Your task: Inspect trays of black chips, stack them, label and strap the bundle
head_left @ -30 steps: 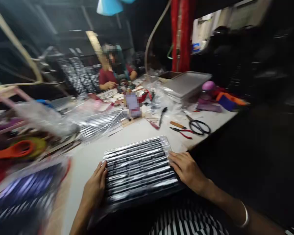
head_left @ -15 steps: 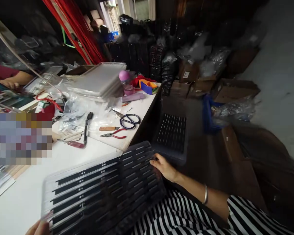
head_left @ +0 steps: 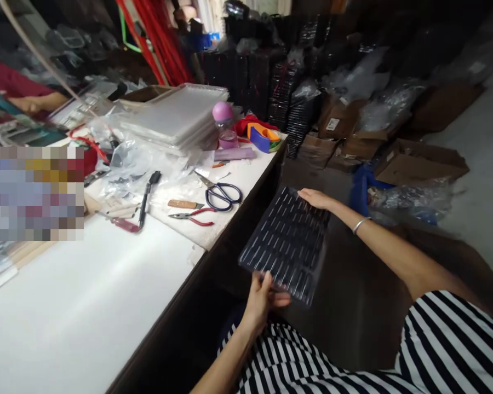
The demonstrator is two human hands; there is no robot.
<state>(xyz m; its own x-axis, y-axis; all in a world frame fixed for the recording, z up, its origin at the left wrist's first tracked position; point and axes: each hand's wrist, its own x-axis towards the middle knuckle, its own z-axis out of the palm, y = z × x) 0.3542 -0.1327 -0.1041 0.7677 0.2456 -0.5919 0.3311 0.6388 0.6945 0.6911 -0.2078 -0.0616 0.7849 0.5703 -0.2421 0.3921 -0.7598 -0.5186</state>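
Note:
A clear plastic tray (head_left: 285, 241) with rows of narrow dark slots or parts is held low, to the right of the white table. My left hand (head_left: 265, 298) grips its near edge, thumb on top and fingers beneath. At the far edge, my right hand (head_left: 315, 199) is closed on the tray's corner, its wrist wearing a silver bangle. The tray slants away from me. Whether it rests on anything below cannot be made out, as it covers the spot under it.
On the white table (head_left: 86, 306) lie scissors (head_left: 222, 196), red-handled pliers (head_left: 193, 216), a knife (head_left: 184, 204) and a screwdriver (head_left: 125, 223). Stacked lidded trays (head_left: 176, 117) stand behind them. Cardboard boxes (head_left: 421, 161) and a blue crate (head_left: 360, 189) sit on the right. Another person's arm (head_left: 36, 103) is far left.
Both hands have carried the tray off the white table, rightward and down, over the place where a similar tray lay. My left hand has come across from the table's left side.

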